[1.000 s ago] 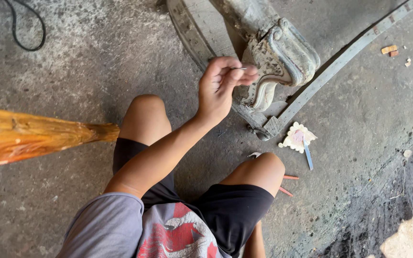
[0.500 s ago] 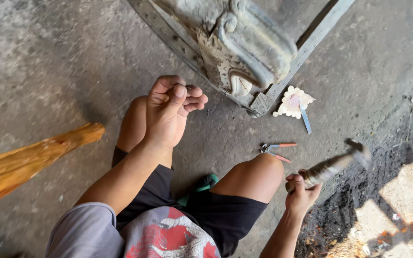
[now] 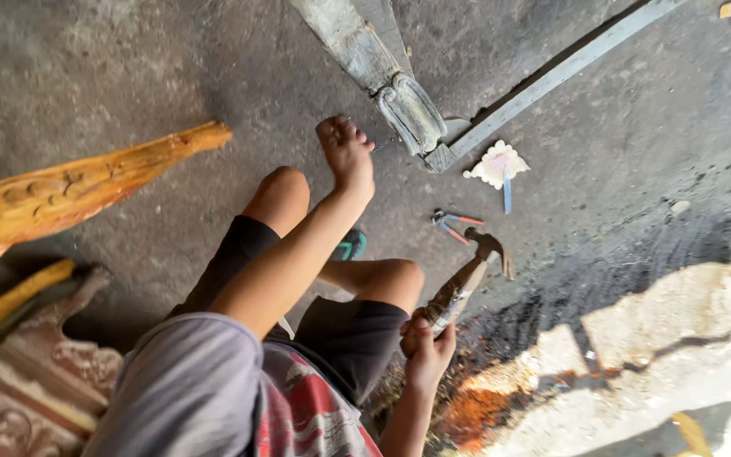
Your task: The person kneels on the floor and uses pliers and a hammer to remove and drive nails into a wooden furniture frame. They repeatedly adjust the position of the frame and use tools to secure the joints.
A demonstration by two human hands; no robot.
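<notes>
We sit on the concrete floor (image 3: 112, 93) with both knees bent, and we take the grey carved wooden leg (image 3: 403, 106) as our landmark. Our left hand (image 3: 347, 152) is raised just below and left of that leg's scrolled end, its grip pressed together with the fingertips bunched; we cannot tell whether anything small sits between them. Our right hand (image 3: 427, 343) is well below the leg, past our right knee, its grip wrapped tight around the handle of a hammer (image 3: 467, 279). The hammer slants up toward the leg, its metal head near a pair of pliers (image 3: 454, 224) with red and blue handles that lies on the floor below and right of the leg. Just right of the leg's foot lies a small pale scalloped piece (image 3: 494, 163) with a blue stick across it. A long grey slat (image 3: 560, 72) runs up and right from the leg's foot. Far left of the leg, an orange carved wooden piece (image 3: 69, 190) points toward it.
</notes>
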